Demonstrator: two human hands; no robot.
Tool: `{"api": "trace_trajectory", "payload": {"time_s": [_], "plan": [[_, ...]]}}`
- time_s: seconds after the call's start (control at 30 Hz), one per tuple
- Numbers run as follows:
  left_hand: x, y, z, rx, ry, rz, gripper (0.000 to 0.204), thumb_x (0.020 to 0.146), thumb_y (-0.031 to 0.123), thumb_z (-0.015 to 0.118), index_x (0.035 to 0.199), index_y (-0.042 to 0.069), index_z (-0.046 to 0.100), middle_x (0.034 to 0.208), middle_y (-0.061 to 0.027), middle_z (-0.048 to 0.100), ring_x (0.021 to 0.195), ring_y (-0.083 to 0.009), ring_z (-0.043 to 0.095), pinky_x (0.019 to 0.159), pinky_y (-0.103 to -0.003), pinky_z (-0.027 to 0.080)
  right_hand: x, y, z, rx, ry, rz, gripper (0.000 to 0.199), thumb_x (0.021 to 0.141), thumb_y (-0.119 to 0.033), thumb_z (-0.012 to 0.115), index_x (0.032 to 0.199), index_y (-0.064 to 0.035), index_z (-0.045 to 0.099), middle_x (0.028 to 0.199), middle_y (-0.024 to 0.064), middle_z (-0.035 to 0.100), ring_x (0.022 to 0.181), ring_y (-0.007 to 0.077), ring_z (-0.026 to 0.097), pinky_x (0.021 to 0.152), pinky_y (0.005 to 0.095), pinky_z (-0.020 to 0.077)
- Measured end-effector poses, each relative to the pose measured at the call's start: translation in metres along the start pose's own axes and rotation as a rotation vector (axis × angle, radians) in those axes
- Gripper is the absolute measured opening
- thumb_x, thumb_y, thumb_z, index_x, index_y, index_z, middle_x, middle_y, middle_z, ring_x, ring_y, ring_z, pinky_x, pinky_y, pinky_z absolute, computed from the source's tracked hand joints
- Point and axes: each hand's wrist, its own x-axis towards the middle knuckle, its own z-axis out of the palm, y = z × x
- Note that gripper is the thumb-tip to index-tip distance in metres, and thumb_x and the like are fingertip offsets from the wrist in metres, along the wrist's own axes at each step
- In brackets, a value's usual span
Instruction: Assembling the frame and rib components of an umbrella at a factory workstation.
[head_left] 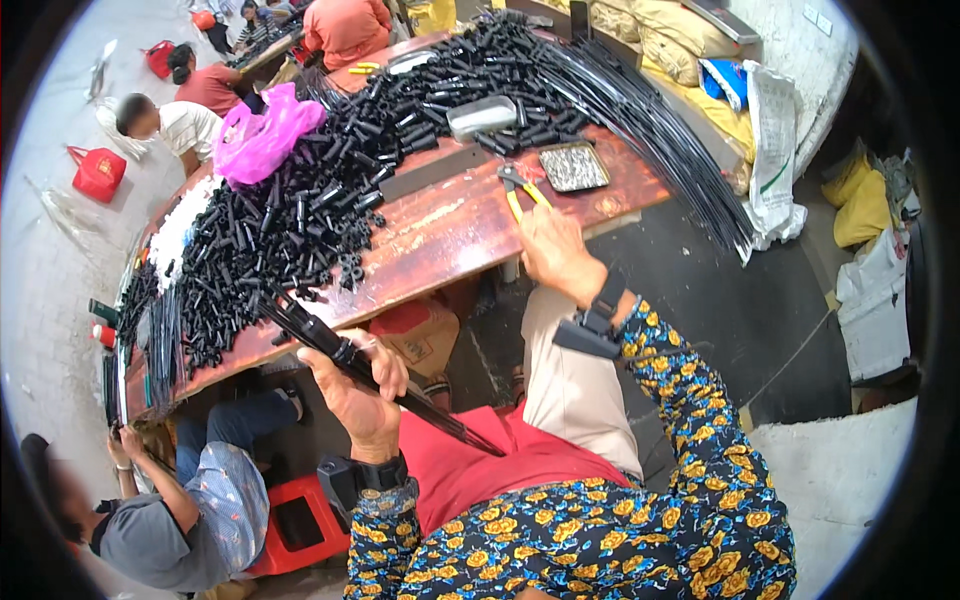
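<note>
A bundle of slim black rods (305, 325) slanted at eight o'clock of the view, clasped in the left hand (352, 408). The right hand (555, 248), at two, met the yellow-handled pliers (513, 203); whether it was clenched, I could not tell. The glossy reddish-brown table (430, 240) arched from nine to one, crowded by a heap of black tubular parts (290, 215), a pink bag (265, 135) at ten. At two, a white sack (775, 140) bore green marks too small to read. A red stool (328, 535) stood at seven.
</note>
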Motion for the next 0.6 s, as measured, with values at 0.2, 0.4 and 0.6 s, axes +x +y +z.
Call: {"api": "trace_trajectory", "payload": {"time_s": [0.2, 0.4, 0.6], "plan": [[0.000, -0.003, -0.006, 0.067, 0.117, -0.095, 0.066, 0.087, 0.075, 0.038, 0.080, 0.010, 0.050, 0.051, 0.0005, 0.038, 0.036, -0.0107, 0.027, 0.037, -0.025, 0.023, -0.019, -0.032, -0.017, 0.031, 0.074, -0.127, 0.030, 0.069, -0.005, 0.065, 0.096, 0.0059, 0.059, 0.096, 0.0213, 0.055, 0.094, 0.0357, 0.055, 0.065, 0.0408, 0.0528], [0.010, -0.009, -0.006, 0.011, 0.033, -0.123, 0.061, 0.091, 0.067, 0.043, 0.076, 0.009, 0.049, 0.050, -0.0022, 0.042, 0.035, -0.0132, 0.037, 0.037, -0.027, 0.032, 0.018, -0.030, 0.010, -0.239, 0.044, -0.152, 0.034, 0.072, -0.010, 0.066, 0.102, 0.0031, 0.056, 0.094, 0.0163, 0.055, 0.095, 0.0306, 0.051, 0.066, 0.0360, 0.0511], [0.020, -0.009, -0.011, 0.006, 0.041, -0.147, 0.065, 0.090, 0.070, 0.042, 0.076, 0.007, 0.050, 0.051, -0.0049, 0.045, 0.036, -0.0165, 0.041, 0.037, -0.028, 0.035, -0.006, -0.039, -0.022, 0.310, -0.132, -0.048, 0.023, 0.075, -0.005, 0.063, 0.094, -0.0009, 0.052, 0.088, 0.0176, 0.059, 0.083, 0.0365, 0.061, 0.071, 0.0453, 0.0492]]}}
